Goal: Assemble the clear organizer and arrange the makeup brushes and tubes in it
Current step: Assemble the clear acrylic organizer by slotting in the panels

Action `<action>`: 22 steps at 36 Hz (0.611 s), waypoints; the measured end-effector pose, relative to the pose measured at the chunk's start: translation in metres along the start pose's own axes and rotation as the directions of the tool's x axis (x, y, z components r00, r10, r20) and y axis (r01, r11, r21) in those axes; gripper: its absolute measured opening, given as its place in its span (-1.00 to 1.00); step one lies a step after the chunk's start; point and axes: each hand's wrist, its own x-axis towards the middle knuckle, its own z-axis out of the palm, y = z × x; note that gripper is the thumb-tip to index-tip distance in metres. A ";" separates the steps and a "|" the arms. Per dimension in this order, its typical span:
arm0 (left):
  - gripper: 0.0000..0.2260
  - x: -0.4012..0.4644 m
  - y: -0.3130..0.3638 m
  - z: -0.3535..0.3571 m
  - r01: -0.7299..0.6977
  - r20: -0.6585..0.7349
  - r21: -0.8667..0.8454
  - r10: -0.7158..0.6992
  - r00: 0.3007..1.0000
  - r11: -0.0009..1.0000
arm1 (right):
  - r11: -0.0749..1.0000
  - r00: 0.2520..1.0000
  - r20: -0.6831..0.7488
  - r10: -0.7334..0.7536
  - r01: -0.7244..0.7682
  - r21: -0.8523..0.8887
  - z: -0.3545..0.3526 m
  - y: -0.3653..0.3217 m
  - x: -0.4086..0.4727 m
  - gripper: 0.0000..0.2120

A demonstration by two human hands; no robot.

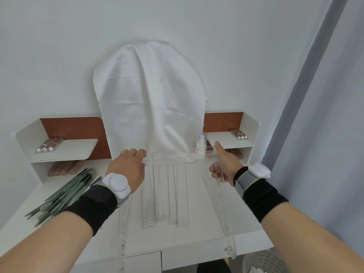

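Note:
A clear acrylic organizer frame (167, 192) lies over the white desk, with several long clear dividers running toward me. My left hand (128, 168) grips its far left corner. My right hand (222, 164) holds the far right corner, thumb up along the clear side rail (224, 211). Green makeup brushes (65, 194) lie in a pile at the desk's left. Pinkish tubes with silver caps (49, 146) rest on the left shelf. More tubes (239, 134) sit on the right shelf.
A white cloth (149, 95) drapes an upright object at the desk's back centre. A small white bottle (201, 142) stands beside it. Brown tubes (61, 168) lie under the left shelf. A white woven basket (264, 261) sits on the floor at lower right, beside a curtain (315, 115).

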 end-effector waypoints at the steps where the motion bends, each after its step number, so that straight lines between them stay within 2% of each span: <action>1: -0.74 0.000 0.000 0.000 0.000 0.002 0.002 0.000 1.000 1.000 | 1.000 1.000 -0.003 0.003 -0.003 -0.007 0.000 0.000 0.001 -0.44; 5: -0.74 0.000 0.001 -0.001 -0.001 0.002 0.011 0.001 1.000 1.000 | 0.999 1.000 -0.024 0.004 -0.005 -0.040 0.000 0.001 0.003 -0.38; 9: -0.74 -0.001 0.002 -0.002 -0.006 0.000 0.006 0.006 1.000 1.000 | 0.998 0.999 -0.039 0.006 -0.008 -0.067 -0.001 0.000 0.003 -0.43; 17: -0.70 0.000 0.005 -0.001 -0.001 -0.003 0.037 0.001 1.000 0.999 | 0.948 0.996 -0.073 -0.041 0.016 -0.318 -0.001 -0.014 -0.002 -0.71; 22: -0.59 0.000 0.003 0.004 0.028 -0.041 -0.098 -0.032 0.999 0.995 | 0.919 0.991 -0.106 -0.078 0.031 -0.394 0.003 -0.016 0.003 -0.66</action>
